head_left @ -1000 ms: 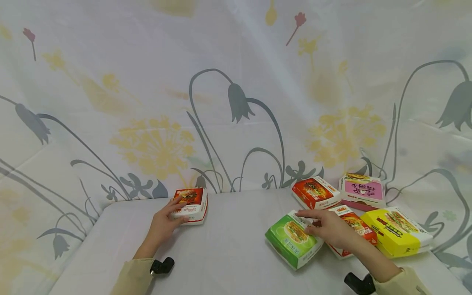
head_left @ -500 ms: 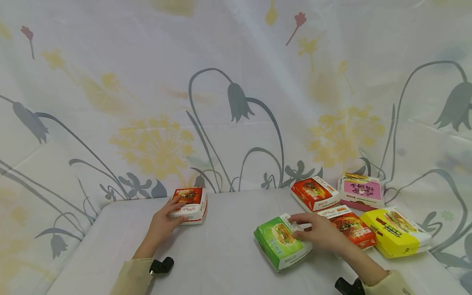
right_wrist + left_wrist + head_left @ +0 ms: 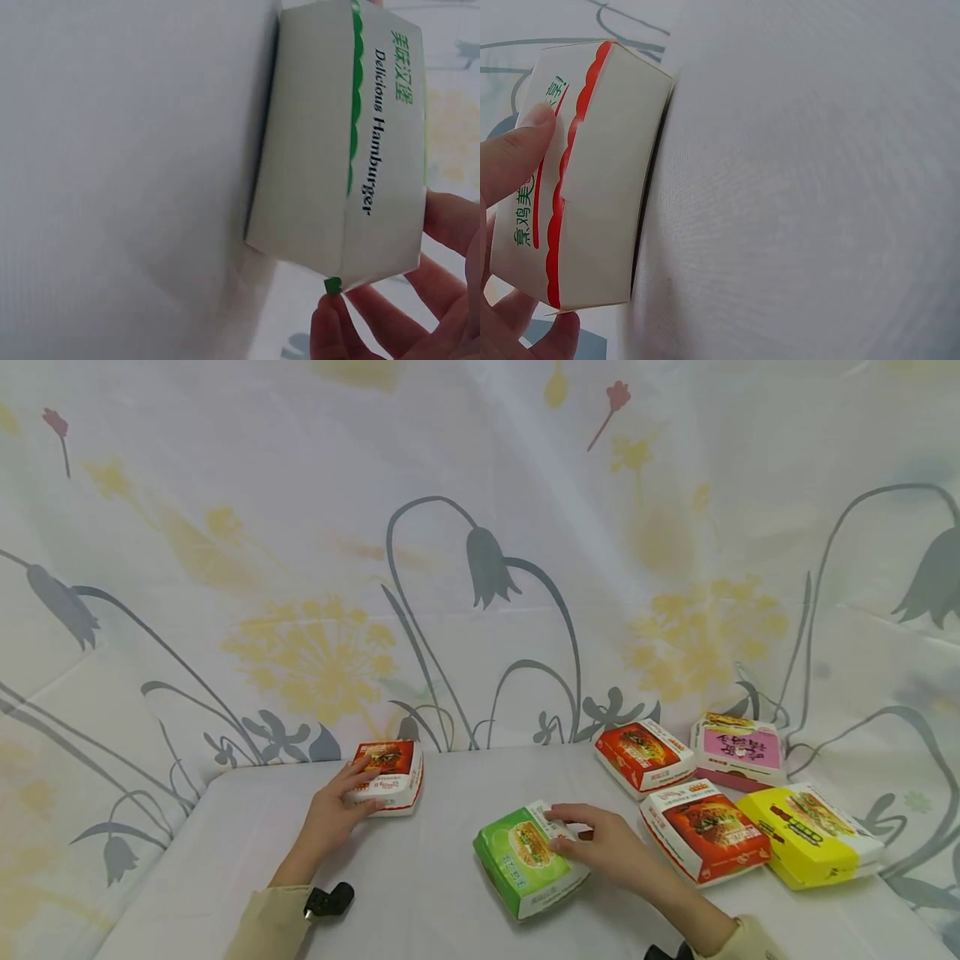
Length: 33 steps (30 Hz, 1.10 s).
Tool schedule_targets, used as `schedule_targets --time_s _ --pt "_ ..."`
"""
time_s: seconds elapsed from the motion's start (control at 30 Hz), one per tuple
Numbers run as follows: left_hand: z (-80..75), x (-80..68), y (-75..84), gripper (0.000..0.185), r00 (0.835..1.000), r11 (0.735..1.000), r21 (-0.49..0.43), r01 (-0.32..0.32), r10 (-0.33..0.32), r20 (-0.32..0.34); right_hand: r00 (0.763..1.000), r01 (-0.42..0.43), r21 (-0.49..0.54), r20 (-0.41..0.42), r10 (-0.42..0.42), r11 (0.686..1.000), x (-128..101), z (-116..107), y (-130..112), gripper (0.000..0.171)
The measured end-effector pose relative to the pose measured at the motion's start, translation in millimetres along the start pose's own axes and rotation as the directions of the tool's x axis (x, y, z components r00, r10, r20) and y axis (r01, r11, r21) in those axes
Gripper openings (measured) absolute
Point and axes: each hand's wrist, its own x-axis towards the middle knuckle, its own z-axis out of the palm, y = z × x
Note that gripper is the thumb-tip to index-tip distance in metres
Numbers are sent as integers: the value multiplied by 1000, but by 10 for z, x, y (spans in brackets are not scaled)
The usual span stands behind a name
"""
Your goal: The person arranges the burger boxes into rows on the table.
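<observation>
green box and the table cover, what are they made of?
Green box: looks like thin printed paperboard with a smooth matte white side, folding at crisp creases in the right wrist view. Table cover: probably woven cloth; fine weave texture shows close up.

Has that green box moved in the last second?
Yes. The right hand has slid the green box leftward across the table, away from the yellow box, opening a gap beside the orange box.

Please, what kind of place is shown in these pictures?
Probably a staged recording set, not a restaurant: a white cloth-covered table, a flower-printed fabric backdrop all round, and only closed cardboard burger boxes, like the green burger box.
</observation>
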Motion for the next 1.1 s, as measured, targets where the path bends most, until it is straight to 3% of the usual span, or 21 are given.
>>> schedule_targets --time_s 0.17,0.5,0.7,1.1 --pt "-8 12 37 54 999 999 16 -38 39 -15 998 54 28 -15 -54 998 29 117 -54 41" --pt "-32 40 132 53 998 997 59 -50 52 -20 997 77 66 -11 -76 995 118 342 -202 39" --pt "-41 45 107 53 995 993 67 -93 95 -34 996 91 60 2 -91 994 193 507 -281 39" --pt "-171 -145 146 57 993 988 103 -111 114 -17 994 100 81 31 -103 992 302 743 -379 39"
